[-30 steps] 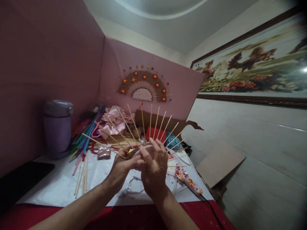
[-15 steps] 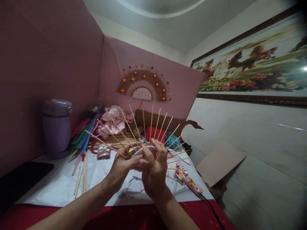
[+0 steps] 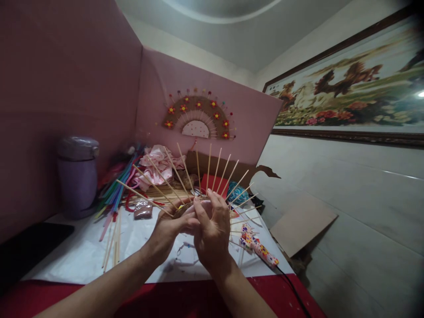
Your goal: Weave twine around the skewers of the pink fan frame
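Between my hands, above the white-covered table, is a fan frame (image 3: 198,172) of thin wooden sticks that spread outward from a small rounded base. My left hand (image 3: 168,227) grips the base on its left side, thumb across the front. My right hand (image 3: 213,229) holds the right side, its fingers pressed over the pale pinkish inner face (image 3: 206,207). The fingers hide much of the base. Just right of my right hand lies a flower-patterned glue gun (image 3: 260,251) with a black cord.
A finished fan (image 3: 198,105) with red flowers hangs on the pink board. Behind my hands lie pink cloth (image 3: 159,163), blue yarn (image 3: 236,193), and pipe cleaners (image 3: 121,185). A purple flask (image 3: 77,181) stands left, near loose sticks (image 3: 112,243) and a small packet (image 3: 143,209).
My hands and the fan frame have shifted very slightly left. Both hands keep their hold, with the right fingers still on the inner face.
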Motion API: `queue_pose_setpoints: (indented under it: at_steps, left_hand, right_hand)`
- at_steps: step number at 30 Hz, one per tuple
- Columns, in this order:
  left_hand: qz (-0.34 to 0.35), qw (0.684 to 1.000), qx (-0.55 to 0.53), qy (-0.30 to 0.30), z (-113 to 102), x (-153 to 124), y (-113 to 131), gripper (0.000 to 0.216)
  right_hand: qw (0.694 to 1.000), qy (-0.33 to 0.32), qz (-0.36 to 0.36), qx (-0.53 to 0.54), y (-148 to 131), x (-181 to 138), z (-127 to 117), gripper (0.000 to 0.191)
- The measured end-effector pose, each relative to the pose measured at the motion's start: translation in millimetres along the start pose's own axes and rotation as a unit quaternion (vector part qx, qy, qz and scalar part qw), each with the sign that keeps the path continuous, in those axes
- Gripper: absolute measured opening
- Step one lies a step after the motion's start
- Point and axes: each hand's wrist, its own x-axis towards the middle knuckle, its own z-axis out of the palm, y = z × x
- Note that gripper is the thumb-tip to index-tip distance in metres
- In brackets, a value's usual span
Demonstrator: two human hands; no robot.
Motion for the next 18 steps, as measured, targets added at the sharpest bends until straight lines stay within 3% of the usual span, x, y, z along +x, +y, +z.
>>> queue_pose_setpoints:
  at_steps: [9, 15, 18]
  left_hand:
    - [0.002, 0.999, -0.014, 0.034, -2.5, 2.5, -1.9, 0.032]
    - [0.016, 0.999, -0.027, 0.019, -2.6, 6.9, 7.7, 0.027]
    - [0.016, 0.999, -0.028, 0.013, -6.6, 10.8, 12.0, 0.022]
  right_hand:
    - [1.000, -0.011, 0.009, 0.014, -5.9, 2.7, -1.2, 0.040]
    - [0.990, 0.092, -0.048, 0.097, -13.9, -1.5, -5.8, 0.030]
    - [0.976, 0.099, -0.050, 0.186, -20.5, -8.9, -1.3, 0.021]
